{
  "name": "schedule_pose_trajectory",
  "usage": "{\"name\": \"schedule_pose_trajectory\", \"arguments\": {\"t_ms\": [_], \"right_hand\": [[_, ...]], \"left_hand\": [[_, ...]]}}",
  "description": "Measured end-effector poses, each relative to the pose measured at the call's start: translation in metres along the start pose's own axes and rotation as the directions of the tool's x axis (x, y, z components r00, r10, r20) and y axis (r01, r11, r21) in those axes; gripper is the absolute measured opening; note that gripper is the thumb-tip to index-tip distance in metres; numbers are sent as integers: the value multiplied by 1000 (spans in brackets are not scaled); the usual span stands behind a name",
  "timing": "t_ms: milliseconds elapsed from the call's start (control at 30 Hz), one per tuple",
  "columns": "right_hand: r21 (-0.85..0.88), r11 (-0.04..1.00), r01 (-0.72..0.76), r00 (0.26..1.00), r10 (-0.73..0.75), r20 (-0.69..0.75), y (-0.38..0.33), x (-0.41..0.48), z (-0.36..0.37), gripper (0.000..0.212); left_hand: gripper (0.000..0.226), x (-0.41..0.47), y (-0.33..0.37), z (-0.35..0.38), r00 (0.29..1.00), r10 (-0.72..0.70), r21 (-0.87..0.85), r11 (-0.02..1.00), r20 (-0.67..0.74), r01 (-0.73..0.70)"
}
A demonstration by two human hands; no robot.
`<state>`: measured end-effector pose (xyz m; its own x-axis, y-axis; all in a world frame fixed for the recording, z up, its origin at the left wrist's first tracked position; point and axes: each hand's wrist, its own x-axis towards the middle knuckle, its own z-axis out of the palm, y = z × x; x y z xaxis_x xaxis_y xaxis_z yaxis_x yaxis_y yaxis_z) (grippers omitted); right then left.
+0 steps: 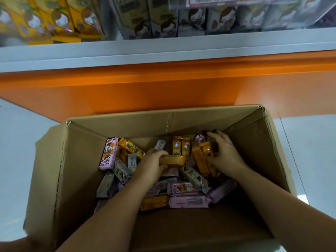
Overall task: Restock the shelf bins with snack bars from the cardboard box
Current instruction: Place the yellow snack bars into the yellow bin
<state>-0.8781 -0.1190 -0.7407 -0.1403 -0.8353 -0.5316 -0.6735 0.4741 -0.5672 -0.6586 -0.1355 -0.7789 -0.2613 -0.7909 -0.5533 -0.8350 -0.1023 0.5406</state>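
Note:
An open cardboard box (181, 120) stands on the floor below me, holding several loose snack bars in yellow, pink and grey wrappers. Both my hands reach into it. My left hand (152, 166) grips a yellow bar (172, 160) lying across the pile. Further right, my right hand (224, 153) curls its fingers round upright yellow bars (201, 157) near the box's far right corner. Above, the shelf bins show yellow packs (54, 20) at the left and grey and pink packs (163, 19) to the right.
A white shelf edge (163, 50) runs across the view over an orange base panel (145, 88). Pale floor (16, 151) lies on both sides of the box. A pink bar (108, 154) leans at the pile's left.

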Motion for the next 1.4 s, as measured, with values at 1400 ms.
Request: {"name": "schedule_pose_trajectory", "arguments": {"t_ms": [1400], "right_hand": [[-175, 876, 449, 893, -434, 120, -137, -93, -98, 54]], "left_hand": [[41, -93, 90, -113, 941, 171, -438, 850, -292, -291]]}}
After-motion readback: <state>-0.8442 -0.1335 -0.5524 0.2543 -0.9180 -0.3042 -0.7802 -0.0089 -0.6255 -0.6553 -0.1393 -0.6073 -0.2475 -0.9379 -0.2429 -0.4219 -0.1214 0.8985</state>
